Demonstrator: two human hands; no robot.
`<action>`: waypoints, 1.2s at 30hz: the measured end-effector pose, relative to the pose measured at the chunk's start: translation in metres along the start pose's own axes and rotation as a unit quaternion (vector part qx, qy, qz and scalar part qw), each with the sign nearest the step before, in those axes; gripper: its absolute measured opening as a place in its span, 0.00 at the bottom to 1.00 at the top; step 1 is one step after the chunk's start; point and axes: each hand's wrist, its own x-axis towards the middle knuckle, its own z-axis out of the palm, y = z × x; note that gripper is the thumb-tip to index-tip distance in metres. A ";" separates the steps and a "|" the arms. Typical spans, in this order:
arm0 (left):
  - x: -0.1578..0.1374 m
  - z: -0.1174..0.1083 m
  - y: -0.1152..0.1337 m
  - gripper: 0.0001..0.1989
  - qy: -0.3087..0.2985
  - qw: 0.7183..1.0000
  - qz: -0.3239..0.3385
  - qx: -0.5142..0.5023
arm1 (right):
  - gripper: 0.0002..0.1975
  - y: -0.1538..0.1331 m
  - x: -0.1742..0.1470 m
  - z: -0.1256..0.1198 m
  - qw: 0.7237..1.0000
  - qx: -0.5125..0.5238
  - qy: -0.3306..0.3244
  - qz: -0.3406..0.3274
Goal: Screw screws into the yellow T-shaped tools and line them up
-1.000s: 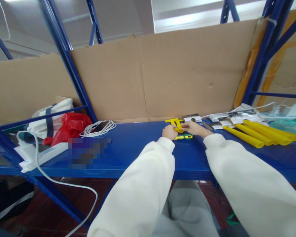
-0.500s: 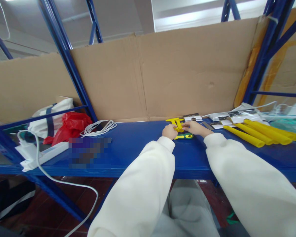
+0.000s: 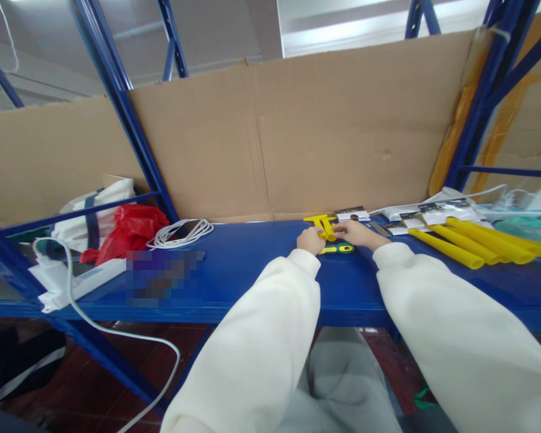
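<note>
A yellow T-shaped plastic piece (image 3: pixel 328 228) is held low over the blue shelf, its crossbar toward the cardboard. My left hand (image 3: pixel 311 240) is closed around its left side. From the right, my right hand (image 3: pixel 356 233) has its fingers pinched at the same piece; the fingertips are small and partly hidden, so anything tiny between them does not show. Just below both hands lies a green-and-yellow handled tool (image 3: pixel 338 248), apparently a screwdriver, its far end hidden by my left hand. Behind my right hand is a small black-and-white packet (image 3: pixel 352 214).
Several yellow tubes (image 3: pixel 482 240) lie to the right, beside flat packets (image 3: pixel 448 211). On the left are a coiled white cable (image 3: pixel 180 233), a red plastic bag (image 3: pixel 137 228) and a white power strip (image 3: pixel 94 281). A cardboard sheet (image 3: pixel 333 138) closes off the back.
</note>
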 end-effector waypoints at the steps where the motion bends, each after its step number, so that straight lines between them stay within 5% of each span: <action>1: 0.000 0.000 0.000 0.23 -0.001 1.000 -0.003 0.000 | 0.10 0.000 0.000 0.000 1.000 0.001 0.000 -0.001; 36: 0.001 0.000 0.000 0.24 -0.001 1.000 -0.006 -0.008 | 0.14 -0.006 -0.001 -0.002 0.999 -0.032 -0.008 0.011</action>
